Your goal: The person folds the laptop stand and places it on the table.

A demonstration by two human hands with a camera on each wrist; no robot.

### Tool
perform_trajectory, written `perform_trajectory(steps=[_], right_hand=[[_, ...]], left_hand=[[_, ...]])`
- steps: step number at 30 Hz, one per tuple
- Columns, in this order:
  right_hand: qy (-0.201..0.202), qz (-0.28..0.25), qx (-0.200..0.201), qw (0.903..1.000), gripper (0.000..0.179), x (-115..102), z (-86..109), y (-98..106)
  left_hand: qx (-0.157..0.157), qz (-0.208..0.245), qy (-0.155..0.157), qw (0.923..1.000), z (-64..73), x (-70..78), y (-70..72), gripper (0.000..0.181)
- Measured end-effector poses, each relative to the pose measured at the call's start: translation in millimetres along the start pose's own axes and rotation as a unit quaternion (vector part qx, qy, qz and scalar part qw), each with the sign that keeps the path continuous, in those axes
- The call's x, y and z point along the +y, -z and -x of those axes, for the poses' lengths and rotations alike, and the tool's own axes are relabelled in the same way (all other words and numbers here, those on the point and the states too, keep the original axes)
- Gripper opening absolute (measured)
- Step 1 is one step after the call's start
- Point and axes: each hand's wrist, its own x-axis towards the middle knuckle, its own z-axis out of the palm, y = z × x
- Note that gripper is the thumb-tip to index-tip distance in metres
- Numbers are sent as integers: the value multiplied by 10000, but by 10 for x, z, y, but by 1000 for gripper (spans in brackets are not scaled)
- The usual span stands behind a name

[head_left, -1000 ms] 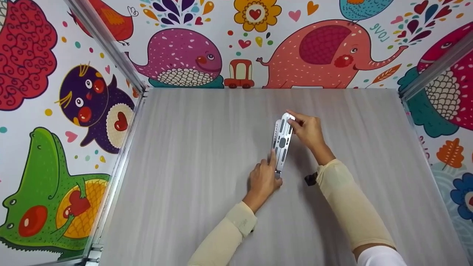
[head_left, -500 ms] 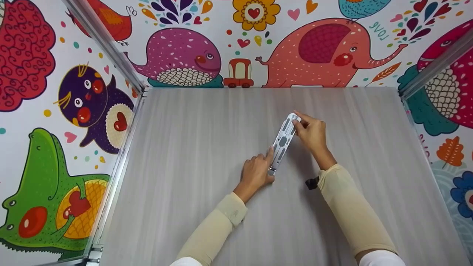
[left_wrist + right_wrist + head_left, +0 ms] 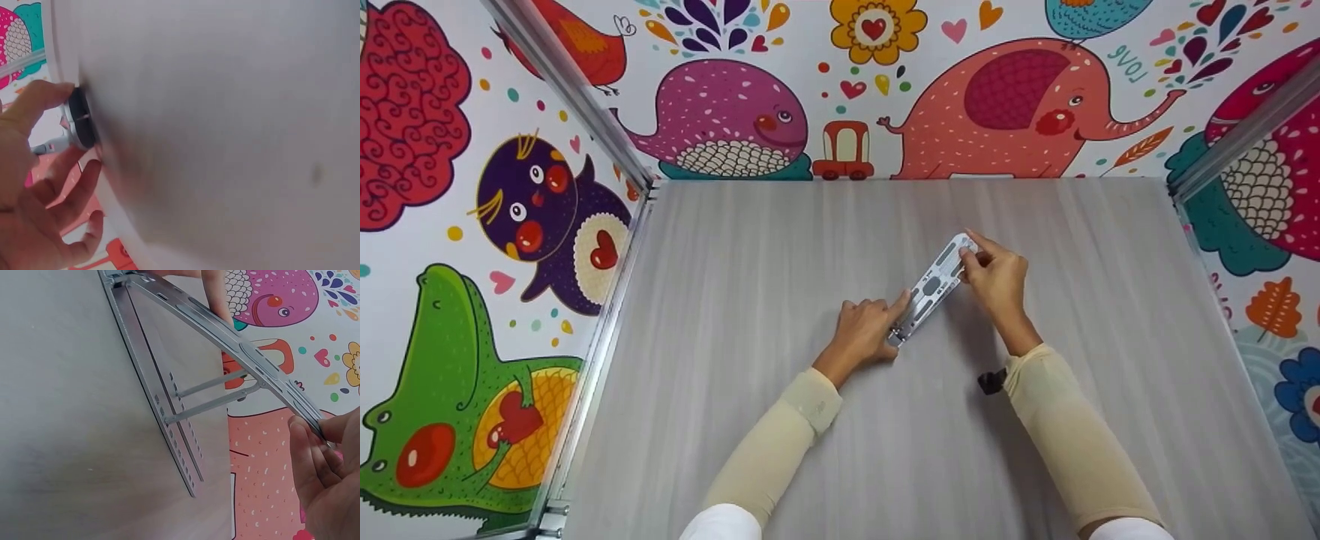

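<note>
My head view looks forward and down on the stand [image 3: 943,271] from well above, taking in the table [image 3: 735,300] around it and the wall [image 3: 825,45] beyond. My left wrist view sits close by the stand's near end, skimming the table; my right, also close, faces the stand side-on. All three share stand and wall.

Metal stand [image 3: 239,349] partly hidden, sleeves [image 3: 724,523] (white) cropped

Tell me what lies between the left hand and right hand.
The metal folding stand spans from left hand to right hand, as the head view shows.
</note>
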Motion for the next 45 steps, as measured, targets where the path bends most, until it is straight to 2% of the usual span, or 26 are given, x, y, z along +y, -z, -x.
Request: perform_trajectory(steps=[7, 14, 20, 26, 30, 35, 37, 40, 42, 45], right_hand=[[-142, -260, 468, 9985, 34, -2, 72, -55], [-222, -396, 815, 9956, 32, 4, 100, -146], [-224, -339, 918, 9949, 34, 17, 107, -187], [-132, -444, 961, 9943, 35, 47, 118, -192], [-58, -626, 714, 9955, 38, 88, 117, -182], [-25, -931, -96, 9956, 51, 192, 122, -109], [-97, -1040, -376, 9938, 55, 257, 123, -62], [-312, -1225, -592, 9902, 59, 384, 82, 16], [-384, -1094, -670, 9910, 59, 499, 19, 61], [-78, -312, -1131, 9931, 60, 688, -107, 122]], left_hand=[[-201, 221, -38, 9995, -100, -205, 51, 108], [-414, 451, 80, 9981, -211, -378, 105, 113], [-583, 668, 191, 9959, -246, -403, 111, 112], [-556, 671, 373, 9955, -232, -346, 110, 111], [-476, 613, 510, 9957, -212, -317, 104, 108], [-212, 623, 748, 9950, -163, -265, 85, 96], [-66, 591, 838, 9947, -129, -235, 66, 91], [217, 580, 1045, 9926, -72, -180, 39, 82], [382, 649, 1265, 9891, -35, -143, 26, 73], [547, 769, 1711, 9807, 1, -103, 18, 64]])
